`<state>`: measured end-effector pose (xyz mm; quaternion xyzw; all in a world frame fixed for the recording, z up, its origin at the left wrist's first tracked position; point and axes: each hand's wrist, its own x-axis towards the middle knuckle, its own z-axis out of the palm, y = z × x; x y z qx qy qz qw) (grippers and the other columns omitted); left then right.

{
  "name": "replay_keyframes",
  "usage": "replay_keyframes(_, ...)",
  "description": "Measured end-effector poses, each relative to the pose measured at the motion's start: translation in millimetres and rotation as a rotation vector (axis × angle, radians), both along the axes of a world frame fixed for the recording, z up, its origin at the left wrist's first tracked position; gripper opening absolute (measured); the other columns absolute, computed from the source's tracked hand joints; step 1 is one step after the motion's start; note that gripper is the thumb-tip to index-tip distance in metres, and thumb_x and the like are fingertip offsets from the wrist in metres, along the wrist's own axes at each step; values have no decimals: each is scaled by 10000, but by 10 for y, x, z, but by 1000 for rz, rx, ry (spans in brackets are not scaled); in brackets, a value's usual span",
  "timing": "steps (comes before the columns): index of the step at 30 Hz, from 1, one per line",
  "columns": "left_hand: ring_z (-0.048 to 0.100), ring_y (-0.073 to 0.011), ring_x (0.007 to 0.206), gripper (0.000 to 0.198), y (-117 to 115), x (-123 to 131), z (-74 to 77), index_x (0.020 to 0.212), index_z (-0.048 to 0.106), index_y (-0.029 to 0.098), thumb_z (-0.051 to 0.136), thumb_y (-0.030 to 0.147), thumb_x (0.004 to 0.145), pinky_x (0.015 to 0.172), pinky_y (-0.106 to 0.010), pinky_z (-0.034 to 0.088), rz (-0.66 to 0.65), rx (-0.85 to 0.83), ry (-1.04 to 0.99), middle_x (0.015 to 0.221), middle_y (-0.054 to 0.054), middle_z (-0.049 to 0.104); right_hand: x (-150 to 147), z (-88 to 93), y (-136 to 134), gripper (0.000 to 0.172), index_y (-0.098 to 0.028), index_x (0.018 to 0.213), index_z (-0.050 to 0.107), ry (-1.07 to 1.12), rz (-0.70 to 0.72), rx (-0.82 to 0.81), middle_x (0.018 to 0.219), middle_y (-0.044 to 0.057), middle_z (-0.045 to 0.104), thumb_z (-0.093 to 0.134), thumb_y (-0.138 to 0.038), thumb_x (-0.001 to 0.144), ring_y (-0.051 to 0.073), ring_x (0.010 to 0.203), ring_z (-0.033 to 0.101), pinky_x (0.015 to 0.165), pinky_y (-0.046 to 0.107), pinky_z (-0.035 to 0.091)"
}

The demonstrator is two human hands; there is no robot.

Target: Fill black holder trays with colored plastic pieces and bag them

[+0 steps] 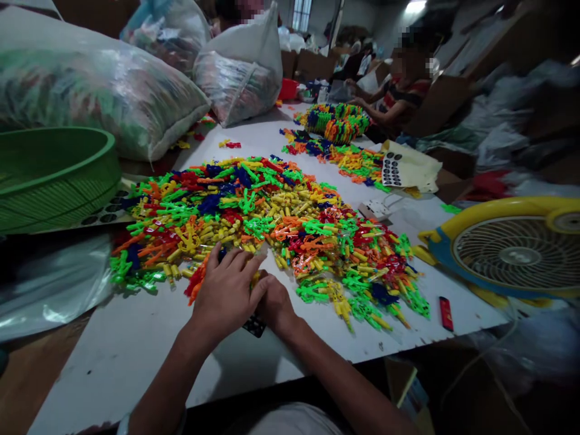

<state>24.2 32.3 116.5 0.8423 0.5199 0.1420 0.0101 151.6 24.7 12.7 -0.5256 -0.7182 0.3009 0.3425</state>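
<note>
Hands (232, 283) at near edge of colourful pile (272, 208)

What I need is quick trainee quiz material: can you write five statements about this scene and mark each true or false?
1. The left hand and right hand are at opposite ends of the table. False: they are close together at the near side of the main pile.
2. A dark item shows partly beneath the hands. True.
3. The main pile is all one colour. False: it mixes green, yellow, orange, red and blue.
4. The fan is at the right of the picture, the basket at the left. True.
5. The basket is red. False: it is green.
</note>
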Motion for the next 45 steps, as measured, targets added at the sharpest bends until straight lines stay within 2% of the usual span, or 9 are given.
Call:
replay_keyframes(4,572,-261,1152,315,16,11,-17,1072,668,248,407,375,949,1164,-567,204,41,35,-2,1114,-54,692,469,427,165,325,-207,1109,606,-125,-39,200,1005,79,647,450,-96,846,205,899,576,790,318,477)
replay_keyframes(7,585,-272,1125,313,46,54,-45,1015,682,239,403,365,948,1151,-588,221,114,96,-18,1082,-65,703,1005,845,404,269,-153,1046,662,-509,-425,368,1044,164,605,453,-126,879,281,983,532,838,409,444)
replay_keyframes(11,596,-294,1103,360,85,113,-54,1006,693,225,388,410,954,1124,-634,238,201,103,-46,1060,-90,712,1434,1099,636,208,-116,808,680,-887,-510,237,901,174,606,477,-92,842,292,916,525,785,408,421)
replay_keyframes(17,346,-311,1410,492,47,3,-7,1314,557,246,361,522,957,1160,-639,151,62,34,-50,1457,-109,490,1340,930,410,116,-174,837,605,-390,-441,241,895,101,608,571,-284,839,226,826,549,708,345,438)
replay_keyframes(21,450,-274,1339,461,29,-35,-21,1310,564,253,339,475,975,1169,-575,197,38,28,-16,1373,-90,576,869,652,74,316,-210,930,531,410,-221,-223,794,16,642,686,-406,736,168,681,590,616,292,483)
replay_keyframes(24,532,-260,1241,436,36,-25,-31,1264,601,248,329,441,982,1155,-563,225,39,34,-6,1299,-85,625,463,395,-133,336,-203,911,539,638,-130,-452,766,-10,659,725,-347,671,146,641,603,582,258,485)
replay_keyframes(30,538,-269,1221,416,45,-13,-32,1206,639,227,345,409,976,1159,-561,215,51,29,-30,1290,-92,625,81,122,-329,260,-203,925,538,525,-89,-547,490,-54,596,649,-360,751,154,440,558,474,250,443)
replay_keyframes(39,510,-282,1251,462,52,-29,-46,1183,645,224,377,519,948,1162,-562,206,35,34,-26,1309,-103,610,-203,-40,-439,182,-213,1004,559,-142,-148,-122,894,94,694,502,-212,832,219,675,621,581,291,409)
replay_keyframes(45,530,-287,1230,507,72,-94,-30,1135,664,201,376,567,934,1165,-562,203,6,22,-17,1273,-114,629,364,286,-258,225,-206,998,625,-198,-46,91,943,63,666,493,-110,843,198,861,618,740,274,472)
